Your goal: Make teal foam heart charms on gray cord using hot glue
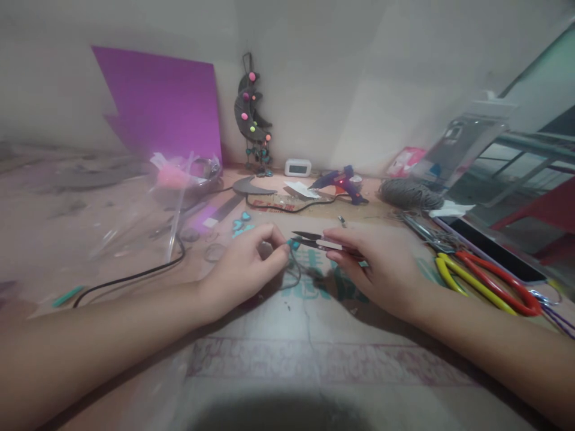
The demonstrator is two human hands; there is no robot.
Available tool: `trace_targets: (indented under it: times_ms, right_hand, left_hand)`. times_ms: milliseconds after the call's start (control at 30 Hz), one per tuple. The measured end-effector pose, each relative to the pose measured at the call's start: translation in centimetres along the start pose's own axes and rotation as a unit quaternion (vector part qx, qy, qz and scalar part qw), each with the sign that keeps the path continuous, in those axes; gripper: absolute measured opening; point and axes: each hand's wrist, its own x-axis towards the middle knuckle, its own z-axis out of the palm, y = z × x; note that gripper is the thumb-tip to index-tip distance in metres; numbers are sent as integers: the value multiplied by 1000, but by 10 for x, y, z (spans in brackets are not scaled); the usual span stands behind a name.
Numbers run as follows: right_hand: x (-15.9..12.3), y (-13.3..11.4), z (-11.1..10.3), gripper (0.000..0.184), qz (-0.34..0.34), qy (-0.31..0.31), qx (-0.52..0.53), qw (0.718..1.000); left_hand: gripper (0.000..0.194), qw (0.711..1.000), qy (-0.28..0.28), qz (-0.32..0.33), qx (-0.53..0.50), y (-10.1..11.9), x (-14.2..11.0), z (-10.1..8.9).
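Note:
My left hand pinches a small teal bead between thumb and forefinger. From it a grey cord hangs in a loop toward the board. In my right hand is a pair of thread snips, gripped between thumb and fingers. Their dark blades point left, slightly apart, with the tips right beside the bead; whether they touch the cord I cannot tell. Several teal heart-shaped beads lie just beyond my left hand.
At the back stand a glue gun with a red light, a small white clock and a grey crescent. A moon decoration hangs on the wall. Right are grey yarn, large scissors and a phone. A black cable runs left.

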Motion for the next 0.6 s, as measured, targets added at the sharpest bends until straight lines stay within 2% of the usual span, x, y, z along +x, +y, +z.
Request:
trace_targets:
  times_ms: [367, 600]
  right_hand:
    - [0, 7, 4, 26, 0, 9, 16, 1000]
    - [0, -2, -5, 21, 7, 71, 45, 996]
  left_hand:
    - [17, 1000, 0, 15, -6, 2, 0, -2]
    - [16, 999, -9, -10, -30, 2, 1, -2]
